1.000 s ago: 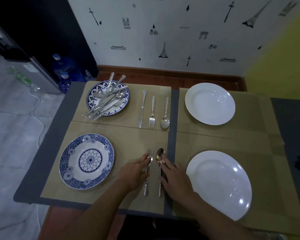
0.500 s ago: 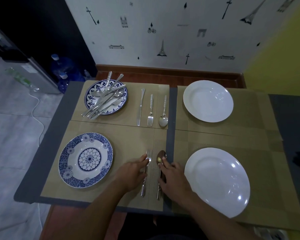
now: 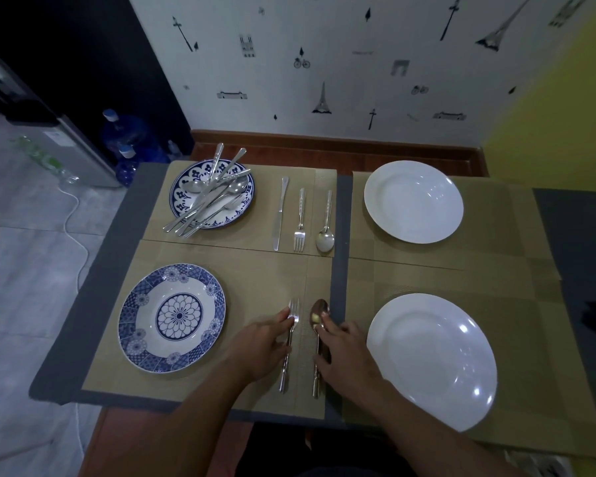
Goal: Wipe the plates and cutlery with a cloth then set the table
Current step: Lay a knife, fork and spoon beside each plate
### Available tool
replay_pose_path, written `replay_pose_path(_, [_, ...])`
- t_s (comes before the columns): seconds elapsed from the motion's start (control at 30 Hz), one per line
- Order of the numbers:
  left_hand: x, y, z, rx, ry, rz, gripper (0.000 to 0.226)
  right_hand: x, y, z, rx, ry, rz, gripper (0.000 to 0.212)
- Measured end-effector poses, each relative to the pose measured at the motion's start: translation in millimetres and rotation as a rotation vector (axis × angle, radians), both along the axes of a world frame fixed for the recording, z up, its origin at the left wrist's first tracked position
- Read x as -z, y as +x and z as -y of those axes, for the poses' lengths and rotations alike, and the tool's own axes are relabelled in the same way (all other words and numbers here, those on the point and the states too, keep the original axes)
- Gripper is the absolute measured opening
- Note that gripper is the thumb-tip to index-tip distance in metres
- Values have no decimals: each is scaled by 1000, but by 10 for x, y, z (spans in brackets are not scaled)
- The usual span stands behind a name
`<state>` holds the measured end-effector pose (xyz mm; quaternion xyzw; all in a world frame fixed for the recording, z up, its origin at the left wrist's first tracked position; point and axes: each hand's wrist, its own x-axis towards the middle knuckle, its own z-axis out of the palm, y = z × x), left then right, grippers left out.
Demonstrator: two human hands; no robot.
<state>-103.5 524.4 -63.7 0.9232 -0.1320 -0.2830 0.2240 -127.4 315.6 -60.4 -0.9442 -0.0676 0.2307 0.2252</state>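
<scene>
At lower centre, the silver metal fork and silver metal spoon are pressed parallel beside the blue patterned ceramic plate by the released, flat-fingered left grip and right grip, seemingly for alignment.

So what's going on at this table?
A person is setting the table. The left hand rests on a fork and the right hand on a spoon, apparently straightening them beside the near blue plate. Farther back a finished set lies ready, and spare cutlery is piled on the far blue plate. The two white plates have none yet.
</scene>
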Motion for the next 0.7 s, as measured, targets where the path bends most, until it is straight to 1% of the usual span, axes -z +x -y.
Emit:
replay_pose_path(0.2, [-4, -17, 3, -1, 8, -1, 64, 26, 2, 0, 1, 8, -8, 70])
replay_pose_path(0.5, [11, -30, 2, 0, 2, 25, 65, -1, 8, -1, -11, 16, -16, 65])
replay_pose_path(0.7, [30, -23, -5, 9, -1, 24, 65, 18, 32, 10, 0, 44, -33, 68])
